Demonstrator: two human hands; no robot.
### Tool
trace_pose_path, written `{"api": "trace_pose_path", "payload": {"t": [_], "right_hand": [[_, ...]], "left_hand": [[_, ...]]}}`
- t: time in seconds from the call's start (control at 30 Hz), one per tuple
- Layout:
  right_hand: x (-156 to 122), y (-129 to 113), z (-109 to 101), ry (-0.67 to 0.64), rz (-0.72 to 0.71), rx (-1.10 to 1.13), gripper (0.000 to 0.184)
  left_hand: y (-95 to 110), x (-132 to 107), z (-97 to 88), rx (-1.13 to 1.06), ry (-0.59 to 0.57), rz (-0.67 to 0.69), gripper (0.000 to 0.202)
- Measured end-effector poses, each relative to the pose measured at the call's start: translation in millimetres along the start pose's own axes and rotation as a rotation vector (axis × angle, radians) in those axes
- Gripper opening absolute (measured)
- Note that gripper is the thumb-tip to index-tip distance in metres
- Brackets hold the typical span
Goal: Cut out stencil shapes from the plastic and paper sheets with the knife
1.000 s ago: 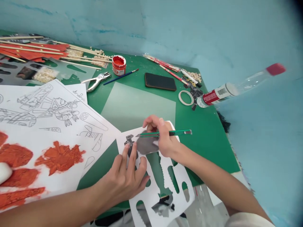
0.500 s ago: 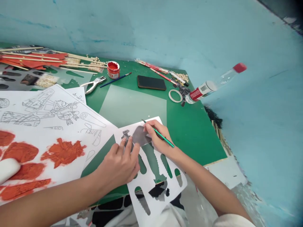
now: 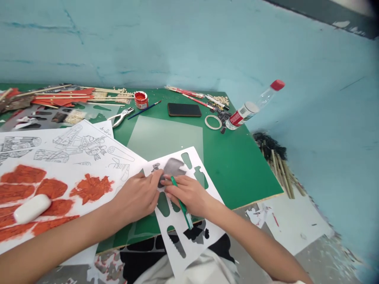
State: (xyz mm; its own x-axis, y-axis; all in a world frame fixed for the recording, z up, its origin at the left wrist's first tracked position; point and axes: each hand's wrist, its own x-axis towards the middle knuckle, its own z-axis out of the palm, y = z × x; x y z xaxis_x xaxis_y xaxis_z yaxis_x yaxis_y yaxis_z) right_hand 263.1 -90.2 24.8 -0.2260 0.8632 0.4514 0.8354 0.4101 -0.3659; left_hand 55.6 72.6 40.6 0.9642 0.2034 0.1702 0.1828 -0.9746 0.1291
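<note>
Fingers bent and pressed together, my left hand (image 3: pixel 142 197) pinches the edge of a small dark grey cut-out piece (image 3: pixel 174 166) just above a white sheet with cut-out holes (image 3: pixel 204 197). Close beside it, my right hand (image 3: pixel 191 195) has a slim green pen-shaped tool (image 3: pixel 182 201) between its fingers, the pale end pointing down toward me. The right fingertips also meet the lower edge of the grey piece. Part of that piece is hidden behind the fingers. The white sheet hangs over the table's near edge toward my lap.
Printed drawings (image 3: pixel 85 142) and a sheet with orange-red painted shapes (image 3: pixel 91 187) lie left, under a white rounded object (image 3: pixel 32 209). Behind are a hole punch (image 3: pixel 122 117), red paint jar (image 3: pixel 141 100), paintbrush (image 3: pixel 144 109), phone (image 3: pixel 184 110), tape roll (image 3: pixel 213 122) and leaning bottle (image 3: pixel 244 114).
The green tool has swung from pointing away to lying back across my right hand. My left hand has gone from pressing flat on the sheet to pinching the grey piece.
</note>
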Motion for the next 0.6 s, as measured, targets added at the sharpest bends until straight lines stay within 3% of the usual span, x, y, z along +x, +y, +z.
{"api": "trace_pose_path", "payload": {"t": [0.37,0.6], "right_hand": [[-4,9,17,0.007,-0.057,-0.113,0.024],[-4,10,15,0.032,-0.065,-0.112,0.028]], "left_hand": [[-17,-13,-6.0,-0.05,0.173,0.214,0.025],[-32,-7,-0.6,-0.032,0.219,0.226,0.04]]}}
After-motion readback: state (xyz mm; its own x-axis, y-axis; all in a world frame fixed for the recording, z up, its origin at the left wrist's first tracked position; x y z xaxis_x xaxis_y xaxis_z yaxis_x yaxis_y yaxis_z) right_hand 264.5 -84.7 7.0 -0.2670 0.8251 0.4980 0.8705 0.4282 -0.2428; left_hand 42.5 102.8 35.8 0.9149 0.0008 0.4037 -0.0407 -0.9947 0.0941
